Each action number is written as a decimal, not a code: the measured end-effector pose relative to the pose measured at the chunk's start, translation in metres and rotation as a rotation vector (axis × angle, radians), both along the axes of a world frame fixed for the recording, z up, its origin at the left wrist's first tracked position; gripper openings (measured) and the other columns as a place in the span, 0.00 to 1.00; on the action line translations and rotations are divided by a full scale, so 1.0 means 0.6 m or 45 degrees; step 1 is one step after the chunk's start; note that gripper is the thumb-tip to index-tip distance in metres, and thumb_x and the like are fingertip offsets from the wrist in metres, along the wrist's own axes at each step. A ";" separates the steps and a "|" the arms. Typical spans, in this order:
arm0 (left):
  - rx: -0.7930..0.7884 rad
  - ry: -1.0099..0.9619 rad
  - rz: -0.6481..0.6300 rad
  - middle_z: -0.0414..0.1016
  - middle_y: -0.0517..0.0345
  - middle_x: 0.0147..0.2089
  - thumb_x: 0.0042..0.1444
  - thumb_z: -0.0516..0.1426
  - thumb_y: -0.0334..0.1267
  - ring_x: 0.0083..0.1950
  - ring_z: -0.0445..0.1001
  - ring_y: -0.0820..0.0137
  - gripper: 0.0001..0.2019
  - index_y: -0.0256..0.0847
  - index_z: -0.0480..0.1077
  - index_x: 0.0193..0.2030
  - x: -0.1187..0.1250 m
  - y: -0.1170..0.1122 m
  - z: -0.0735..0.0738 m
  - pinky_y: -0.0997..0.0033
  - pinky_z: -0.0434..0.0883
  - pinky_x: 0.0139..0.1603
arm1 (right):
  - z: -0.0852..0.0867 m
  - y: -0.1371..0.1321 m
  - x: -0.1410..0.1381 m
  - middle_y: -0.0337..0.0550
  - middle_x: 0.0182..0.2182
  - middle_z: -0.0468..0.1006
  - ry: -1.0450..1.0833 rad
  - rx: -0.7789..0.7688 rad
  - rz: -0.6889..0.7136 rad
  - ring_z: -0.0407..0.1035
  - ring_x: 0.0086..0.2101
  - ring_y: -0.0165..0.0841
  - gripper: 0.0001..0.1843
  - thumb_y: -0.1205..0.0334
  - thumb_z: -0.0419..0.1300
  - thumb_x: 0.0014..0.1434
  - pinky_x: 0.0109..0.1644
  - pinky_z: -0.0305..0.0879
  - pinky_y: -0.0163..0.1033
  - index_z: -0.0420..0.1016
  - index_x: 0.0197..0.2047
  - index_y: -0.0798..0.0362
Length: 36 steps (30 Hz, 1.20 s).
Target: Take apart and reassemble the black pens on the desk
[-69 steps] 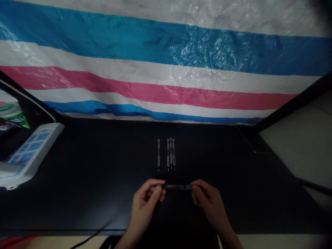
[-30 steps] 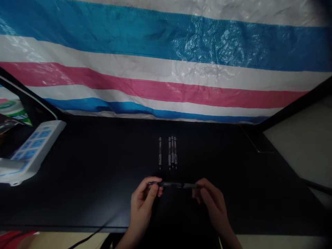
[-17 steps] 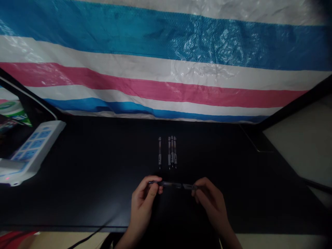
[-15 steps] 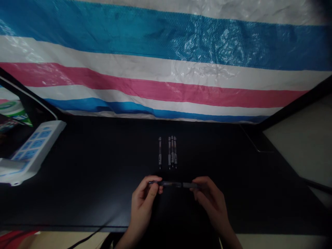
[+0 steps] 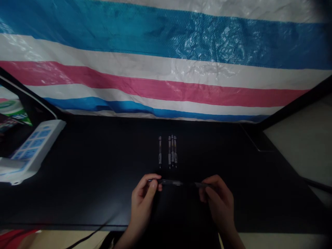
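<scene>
**Pen held crosswise between two hands above a dark desk**

Pen [image 5: 178, 183], a slim dark one with a translucent barrel, lies level and crosswise between the person's two hands, just above the black desk top [image 5: 90, 180] and close to its near edge. No brand, label or lettering can be read on it; the light is dim and the barrel too small in view.

The left hand [image 5: 143, 199] is closed on the pen's left end, thumb and forefinger pinched round it, the other fingers curled in below. The right hand [image 5: 219, 202] is closed on the pen's right end in the same way, its fingertips [image 5: 206, 188] bent over the barrel. The middle of the pen shows bare between the two grips. Whether the pen is in one piece or drawn partly apart cannot be told.

Just beyond the hands four more slim grey-and-dark pens [image 5: 168, 152] lie on the desk in a row, all pointing toward the person. Three lie touching or nearly so; the fourth lies a little apart on their left. Their markings are too small to read.

At the left edge of the desk lies a white power strip with blue sockets [image 5: 28, 152], and behind it a green-and-white package [image 5: 11, 110] whose print is blurred beyond reading. A dark cable [image 5: 88, 237] runs off the near edge. A crinkled woven plastic sheet striped blue, white and pink [image 5: 166, 69] hangs behind the desk.
</scene>
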<state>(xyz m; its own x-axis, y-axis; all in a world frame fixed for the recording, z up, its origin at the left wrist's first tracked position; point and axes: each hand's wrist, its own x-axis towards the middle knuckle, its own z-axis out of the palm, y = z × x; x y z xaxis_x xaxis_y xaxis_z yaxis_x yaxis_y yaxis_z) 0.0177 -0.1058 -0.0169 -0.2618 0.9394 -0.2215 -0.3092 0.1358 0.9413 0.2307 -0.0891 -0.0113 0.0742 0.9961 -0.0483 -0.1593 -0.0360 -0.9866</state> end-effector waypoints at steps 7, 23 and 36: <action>-0.010 -0.033 0.061 0.70 0.60 0.26 0.54 0.62 0.48 0.31 0.67 0.73 0.14 0.39 0.74 0.40 0.001 0.002 0.004 0.78 0.63 0.33 | 0.001 0.004 0.004 0.35 0.25 0.67 0.124 0.092 -0.235 0.62 0.19 0.23 0.04 0.68 0.57 0.56 0.22 0.57 0.30 0.71 0.33 0.51; -0.041 0.047 -0.024 0.72 0.61 0.27 0.55 0.61 0.49 0.31 0.67 0.73 0.14 0.40 0.75 0.40 -0.001 0.001 0.005 0.79 0.62 0.32 | 0.003 -0.005 0.000 0.36 0.24 0.71 -0.045 0.114 -0.001 0.66 0.22 0.27 0.02 0.66 0.57 0.61 0.26 0.62 0.32 0.71 0.38 0.50; -0.063 0.181 -0.097 0.75 0.58 0.27 0.55 0.61 0.48 0.31 0.71 0.70 0.14 0.39 0.75 0.39 -0.005 0.000 0.012 0.76 0.65 0.33 | 0.015 -0.002 -0.013 0.36 0.17 0.69 -0.695 0.232 0.305 0.65 0.19 0.27 0.22 0.56 0.47 0.68 0.25 0.61 0.31 0.68 0.24 0.52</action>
